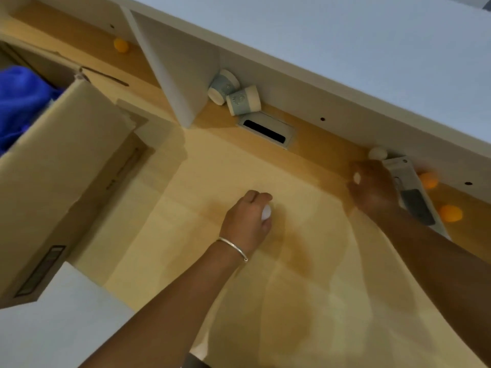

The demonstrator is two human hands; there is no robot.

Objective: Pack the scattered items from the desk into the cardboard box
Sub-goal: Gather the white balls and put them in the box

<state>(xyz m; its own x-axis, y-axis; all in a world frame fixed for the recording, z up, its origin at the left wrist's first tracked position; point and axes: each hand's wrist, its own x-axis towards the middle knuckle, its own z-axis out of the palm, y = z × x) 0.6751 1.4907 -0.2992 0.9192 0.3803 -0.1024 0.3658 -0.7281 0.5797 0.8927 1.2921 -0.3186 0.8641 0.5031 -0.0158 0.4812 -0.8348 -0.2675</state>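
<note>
My left hand [248, 217] rests mid-desk, curled around a white ball [266, 212]. My right hand [372, 185] is at the desk's back right, fingers closed on another white ball [356, 177], right beside a grey remote control [411, 193]. A third white ball [377, 153] lies just behind that hand. Two orange balls [428, 180] [450, 213] sit right of the remote, and another orange ball [121, 44] lies far back left. The open cardboard box [66, 166] stands at the left, with blue cloth [21, 102] inside.
Two pale patterned cups [233, 95] lie on their sides against the back panel. A white divider [180, 83] stands upright on the desk, and a cable slot [265, 130] is set into the wooden top [225, 261]. A white shelf [372, 49] overhangs the back.
</note>
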